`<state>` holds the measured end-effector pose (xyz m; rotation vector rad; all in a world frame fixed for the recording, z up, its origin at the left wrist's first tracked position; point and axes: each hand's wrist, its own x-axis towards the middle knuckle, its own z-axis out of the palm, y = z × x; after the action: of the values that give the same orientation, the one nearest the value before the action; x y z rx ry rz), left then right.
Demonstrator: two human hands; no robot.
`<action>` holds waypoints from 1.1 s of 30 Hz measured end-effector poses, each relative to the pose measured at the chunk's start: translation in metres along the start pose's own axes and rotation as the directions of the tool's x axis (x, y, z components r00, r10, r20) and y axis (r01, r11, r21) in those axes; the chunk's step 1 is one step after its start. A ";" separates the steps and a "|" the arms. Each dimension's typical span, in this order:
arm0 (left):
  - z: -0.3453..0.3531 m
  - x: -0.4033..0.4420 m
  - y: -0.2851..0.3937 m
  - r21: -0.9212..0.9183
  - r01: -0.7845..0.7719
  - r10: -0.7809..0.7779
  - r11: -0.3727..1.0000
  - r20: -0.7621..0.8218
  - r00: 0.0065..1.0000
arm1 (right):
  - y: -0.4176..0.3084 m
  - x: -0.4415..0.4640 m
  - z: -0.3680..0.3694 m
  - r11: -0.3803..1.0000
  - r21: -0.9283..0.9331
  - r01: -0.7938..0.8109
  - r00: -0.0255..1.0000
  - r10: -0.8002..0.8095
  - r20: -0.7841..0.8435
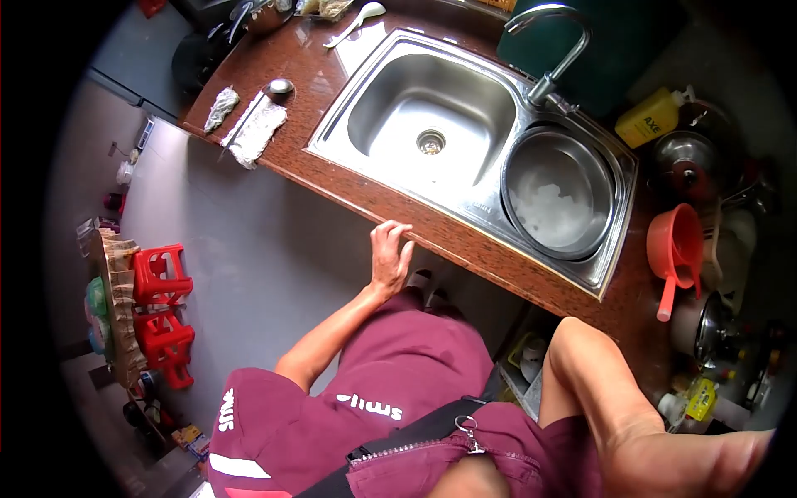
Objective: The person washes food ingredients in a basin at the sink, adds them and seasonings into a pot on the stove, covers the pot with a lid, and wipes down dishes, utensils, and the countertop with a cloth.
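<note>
My left hand [389,259] rests at the front edge of the brown stone counter [332,184], its fingers slightly apart and nothing in them. Raised close to the camera at the lower right is my right hand [706,465]; its fingers run out of view. In front of me, the steel sink [423,100] has a bare left basin with a drain. A round metal pan [513,187] sits in the right basin, with whitish foam or suds [556,214] inside. Over the sink curves a chrome faucet [573,54].
A ladle [281,86] and crumpled cloths [257,133] lie left, with a white spoon [357,23] behind. Right of the sink stand a yellow AXE bottle [650,120], a red dipper [677,241] and pots. Red stools [162,278] stand on the floor at left.
</note>
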<state>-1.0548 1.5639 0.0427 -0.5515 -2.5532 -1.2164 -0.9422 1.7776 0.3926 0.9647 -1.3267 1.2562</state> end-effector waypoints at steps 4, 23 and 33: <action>-0.021 -0.055 -0.016 0.102 0.132 -0.137 0.986 0.039 0.990 | -0.014 0.003 -0.014 1.000 0.014 0.018 0.999 -0.017 -0.045; -0.094 -0.363 -0.141 -0.328 0.885 -0.929 -0.331 0.280 -0.244 | 0.020 0.021 0.070 0.903 0.421 0.085 0.993 -0.110 0.037; -0.156 -0.394 -0.195 -0.464 0.826 -0.937 -0.319 0.286 -0.201 | 0.061 0.025 0.233 0.783 0.615 0.092 0.985 -0.163 0.061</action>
<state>-0.7779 1.2402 -0.1473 2.0898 -1.9105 -2.1500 -1.0394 1.5582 0.4236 1.5716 -0.9104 1.5821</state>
